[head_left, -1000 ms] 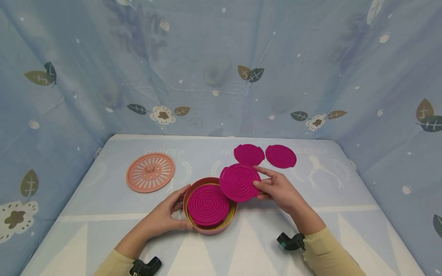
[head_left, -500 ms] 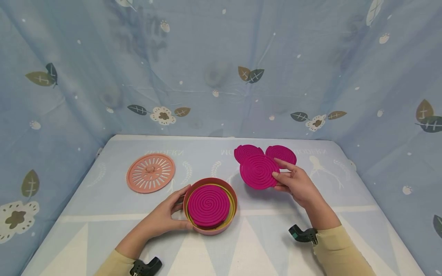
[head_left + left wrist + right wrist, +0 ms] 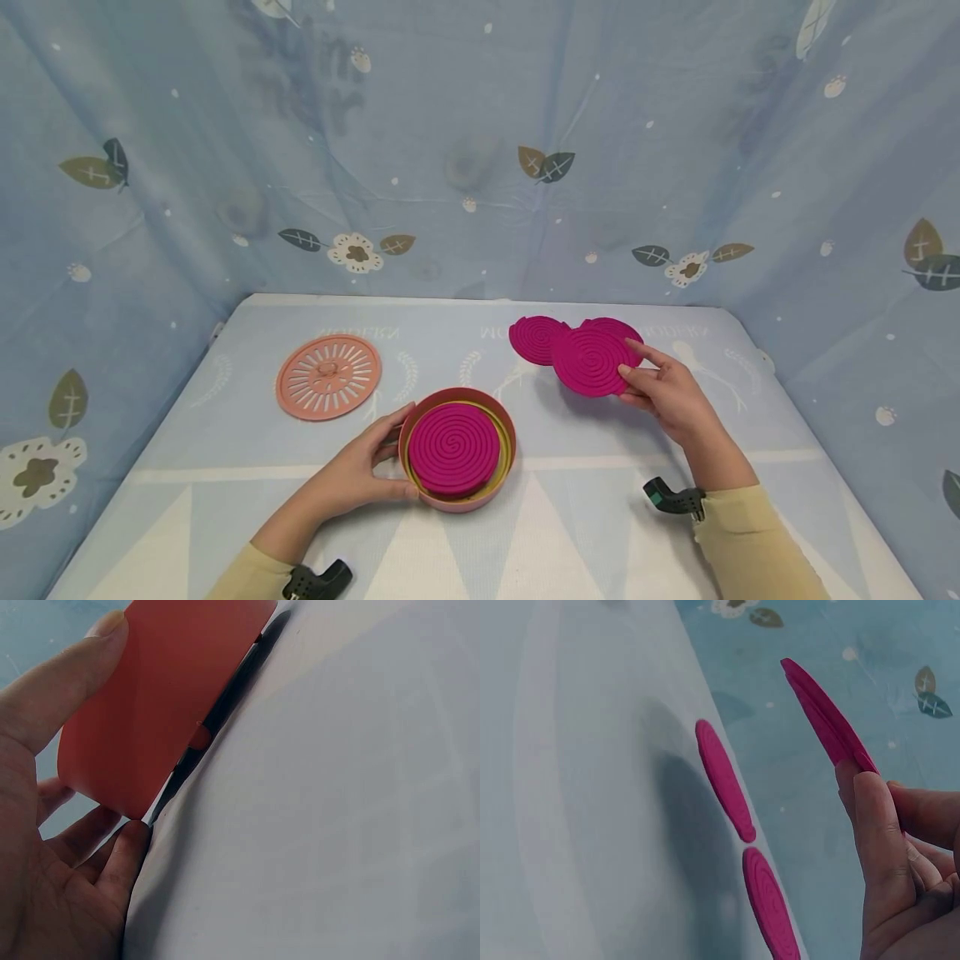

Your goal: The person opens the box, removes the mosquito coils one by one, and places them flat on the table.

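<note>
The left hand (image 3: pixel 367 471) grips the side of a pink round box (image 3: pixel 457 507), its yellow inside showing around a magenta spiral coaster (image 3: pixel 453 448). The right hand (image 3: pixel 667 396) pinches a second coaster (image 3: pixel 591 363) above the worktop (image 3: pixel 592 508), partly covering from view two more coasters (image 3: pixel 533 340) near the back edge. A slotted salmon lid (image 3: pixel 328 378) lies flat on the left, and a blue patterned curtain (image 3: pixel 450 100) hangs behind.
</note>
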A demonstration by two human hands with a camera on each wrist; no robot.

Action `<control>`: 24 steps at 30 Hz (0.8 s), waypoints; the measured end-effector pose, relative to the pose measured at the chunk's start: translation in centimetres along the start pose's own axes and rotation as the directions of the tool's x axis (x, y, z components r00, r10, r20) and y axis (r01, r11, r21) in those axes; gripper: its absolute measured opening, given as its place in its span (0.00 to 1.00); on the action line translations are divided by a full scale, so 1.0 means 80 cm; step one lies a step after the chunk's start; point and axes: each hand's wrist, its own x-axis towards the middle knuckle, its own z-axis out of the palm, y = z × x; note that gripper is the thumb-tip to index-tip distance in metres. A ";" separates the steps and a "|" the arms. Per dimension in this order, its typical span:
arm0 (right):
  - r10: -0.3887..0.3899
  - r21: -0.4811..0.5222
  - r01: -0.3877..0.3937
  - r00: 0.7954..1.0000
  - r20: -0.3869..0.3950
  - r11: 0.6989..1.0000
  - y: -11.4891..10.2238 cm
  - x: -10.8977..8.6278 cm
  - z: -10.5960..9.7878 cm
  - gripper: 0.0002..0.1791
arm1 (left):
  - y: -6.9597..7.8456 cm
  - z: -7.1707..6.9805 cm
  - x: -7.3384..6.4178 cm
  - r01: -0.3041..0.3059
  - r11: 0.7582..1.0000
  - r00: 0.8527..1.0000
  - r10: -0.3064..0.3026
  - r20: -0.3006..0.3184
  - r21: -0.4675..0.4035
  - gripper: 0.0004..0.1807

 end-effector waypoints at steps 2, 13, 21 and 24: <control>0.001 0.011 -0.001 1.000 -0.010 1.000 0.001 0.002 -0.006 0.43 | 0.000 0.000 0.000 0.000 1.000 1.000 0.000 0.002 -0.001 0.65; 0.040 0.068 -0.033 0.995 -0.094 0.997 0.001 0.016 -0.042 0.46 | 0.003 0.000 -0.002 -0.001 1.000 1.000 0.001 0.017 -0.028 0.64; 0.082 0.059 -0.074 0.985 -0.152 0.996 0.001 0.020 -0.064 0.46 | 0.006 0.000 -0.002 0.012 1.000 1.000 -0.011 0.013 -0.027 0.64; 0.098 0.084 -0.085 0.982 -0.159 0.993 0.002 0.022 -0.073 0.46 | 0.004 0.000 -0.001 0.012 1.000 1.000 -0.012 0.010 -0.023 0.64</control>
